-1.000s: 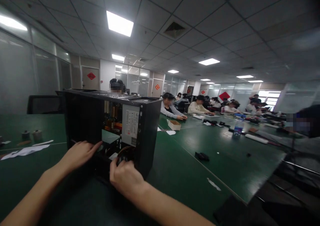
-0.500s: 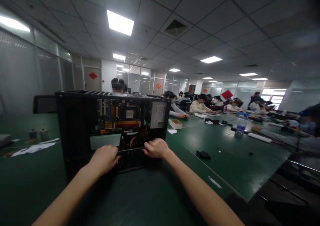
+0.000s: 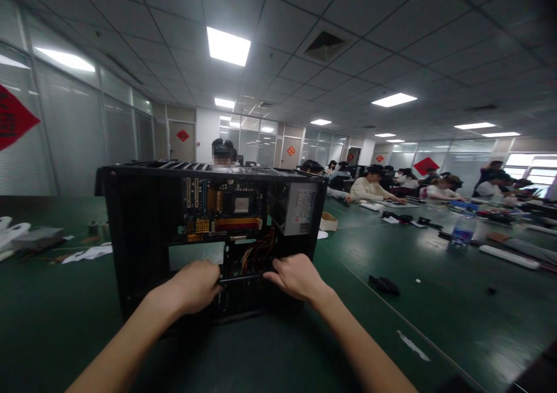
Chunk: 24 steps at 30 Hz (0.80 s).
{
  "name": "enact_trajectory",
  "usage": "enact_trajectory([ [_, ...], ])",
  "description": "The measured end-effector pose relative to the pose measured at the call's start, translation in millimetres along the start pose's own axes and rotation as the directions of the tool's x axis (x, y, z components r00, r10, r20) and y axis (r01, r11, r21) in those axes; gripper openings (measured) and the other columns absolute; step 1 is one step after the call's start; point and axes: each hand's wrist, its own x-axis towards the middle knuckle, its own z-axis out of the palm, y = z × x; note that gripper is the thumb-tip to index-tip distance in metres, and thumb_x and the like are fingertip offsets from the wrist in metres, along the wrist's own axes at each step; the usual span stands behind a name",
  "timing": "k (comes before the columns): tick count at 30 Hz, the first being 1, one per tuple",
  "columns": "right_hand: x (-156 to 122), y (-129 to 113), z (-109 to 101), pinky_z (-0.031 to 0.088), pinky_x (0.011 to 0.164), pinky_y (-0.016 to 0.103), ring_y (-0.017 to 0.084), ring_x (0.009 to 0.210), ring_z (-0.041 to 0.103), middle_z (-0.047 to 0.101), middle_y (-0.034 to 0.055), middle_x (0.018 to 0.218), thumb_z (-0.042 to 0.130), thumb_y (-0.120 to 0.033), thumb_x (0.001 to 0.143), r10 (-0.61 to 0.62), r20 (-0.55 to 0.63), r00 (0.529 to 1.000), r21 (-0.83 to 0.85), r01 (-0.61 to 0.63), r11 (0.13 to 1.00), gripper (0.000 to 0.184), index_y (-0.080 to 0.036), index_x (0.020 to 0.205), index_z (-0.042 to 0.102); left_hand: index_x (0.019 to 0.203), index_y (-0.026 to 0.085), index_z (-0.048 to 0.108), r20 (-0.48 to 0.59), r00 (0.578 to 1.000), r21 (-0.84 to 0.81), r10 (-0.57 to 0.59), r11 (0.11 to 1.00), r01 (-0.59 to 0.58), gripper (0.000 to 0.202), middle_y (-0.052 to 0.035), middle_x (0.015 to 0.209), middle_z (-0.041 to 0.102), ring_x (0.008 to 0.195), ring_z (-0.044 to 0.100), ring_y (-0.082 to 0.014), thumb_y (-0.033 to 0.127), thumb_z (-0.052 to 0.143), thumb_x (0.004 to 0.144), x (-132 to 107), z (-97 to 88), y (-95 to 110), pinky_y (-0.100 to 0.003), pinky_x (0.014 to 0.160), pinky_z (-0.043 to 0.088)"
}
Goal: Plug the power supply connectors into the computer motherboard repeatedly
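Observation:
An open black computer case [image 3: 134, 224] stands on the green table in front of me, its side panel off. Inside show the motherboard [image 3: 243, 193], the silver power supply [image 3: 300, 210] and a bundle of coloured cables [image 3: 256, 251]. A thin dark bar [image 3: 241, 278] runs level across the lower opening. My left hand [image 3: 195, 282] is closed around its left end. At the right end, my right hand [image 3: 296, 274] is closed too, with the thumb stretched along the bar. The fingertips of both hands are partly hidden, and I cannot tell whether the bar is fixed to the case.
Left of the case lie white papers [image 3: 89, 253] and a grey box [image 3: 38, 238]. To the right are a small carton [image 3: 328, 222], a black object [image 3: 384, 285], a paper scrap [image 3: 412, 345] and a water bottle [image 3: 463, 230]. Several people sit at the tables beyond.
My view has turned left, so the room and table items appear further right. The case shows slightly more of the power supply's fan side. Both hands keep their hold on the bar.

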Motion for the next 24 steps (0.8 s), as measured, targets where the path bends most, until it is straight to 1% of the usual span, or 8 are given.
enact_trajectory([
  [2,10,-5,-8,0.047,0.074,0.033,0.026,0.085,0.07,0.073,0.0165,0.088,0.026,-0.052,0.101,0.121,0.056,0.991,0.121,-0.127,0.985,0.06,-0.015,0.092,0.072,0.091,0.015,0.074,0.003,1.0,-0.025,0.0,1.0,0.0,0.036,-0.0189,0.094,0.073,0.083,0.07,-0.0333,0.042,0.051,0.088,-1,-2.7,0,-0.041,0.073,0.054],
  [4,27,-6,-12,0.049,0.083,0.036,0.027,0.096,0.069,0.073,0.0166,0.099,0.03,-0.043,0.102,0.156,0.17,0.973,0.263,-0.197,0.945,0.052,-0.014,0.099,0.073,0.092,0.017,0.073,-0.039,0.999,-0.063,0.02,0.998,-0.022,0.044,-0.017,0.093,0.073,0.083,0.07,-0.0323,0.05,0.046,0.09,-1,-8.1,-2,-0.04,0.072,0.053],
  [7,57,-3,-5,0.046,0.096,0.038,0.027,0.115,0.062,0.067,0.0122,0.124,0.048,-0.031,0.095,-0.018,0.401,0.916,0.479,-0.193,0.857,0.034,-0.017,0.117,0.069,0.112,0.022,0.069,-0.208,0.978,-0.086,0.006,0.996,-0.025,0.037,-0.0136,0.11,0.072,0.1,0.068,-0.0315,0.045,0.052,0.089,4,-19.4,-5,-0.038,0.081,0.052],
  [9,73,-1,5,0.043,0.102,0.038,0.026,0.122,0.058,0.062,0.0091,0.133,0.055,-0.026,0.09,-0.156,0.459,0.875,0.591,-0.169,0.789,0.036,-0.019,0.124,0.065,0.125,0.025,0.063,-0.271,0.962,-0.091,0.006,0.995,-0.032,0.042,-0.0114,0.125,0.067,0.114,0.063,-0.0306,0.036,0.059,0.084,11,-24.3,-7,-0.038,0.092,0.05],
  [12,83,-1,18,0.041,0.105,0.038,0.023,0.121,0.058,0.065,0.0077,0.128,0.057,-0.027,0.089,-0.24,0.341,0.909,0.76,-0.117,0.639,0.033,-0.018,0.12,0.067,0.125,0.023,0.064,-0.166,0.984,-0.145,0.067,0.985,-0.091,0.046,-0.0113,0.129,0.065,0.119,0.06,-0.0295,0.031,0.063,0.08,23,-21.6,-9,-0.037,0.098,0.047],
  [15,82,-1,18,0.045,0.099,0.036,0.021,0.113,0.062,0.068,0.0093,0.12,0.054,-0.034,0.091,-0.15,0.165,0.975,0.906,-0.09,0.413,0.034,-0.015,0.117,0.066,0.118,0.021,0.068,-0.046,0.993,-0.174,0.11,0.978,-0.116,0.042,-0.0114,0.118,0.07,0.109,0.065,-0.0292,0.028,0.063,0.078,30,-12.8,-13,-0.037,0.092,0.05],
  [22,84,-13,-19,0.05,0.072,0.026,0.015,0.083,0.069,0.072,0.008,0.104,0.062,-0.049,0.084,0.036,0.098,0.995,0.986,-0.092,-0.139,0.038,-0.018,0.106,0.062,0.108,0.02,0.072,-0.039,0.99,-0.208,0.137,0.968,-0.142,0.033,-0.0087,0.109,0.073,0.099,0.068,-0.0262,0.024,0.058,0.079,26,-15.3,-17,-0.032,0.085,0.052],
  [24,87,-22,-26,0.048,0.068,0.025,0.015,0.079,0.068,0.072,0.0075,0.101,0.064,-0.052,0.081,0.125,0.1,0.987,0.97,-0.068,-0.232,0.039,-0.018,0.1,0.063,0.108,0.02,0.072,-0.057,0.992,-0.2,0.112,0.972,-0.121,0.032,-0.0093,0.11,0.073,0.101,0.067,-0.0269,0.025,0.058,0.08,24,-17.8,-17,-0.034,0.088,0.051],
])
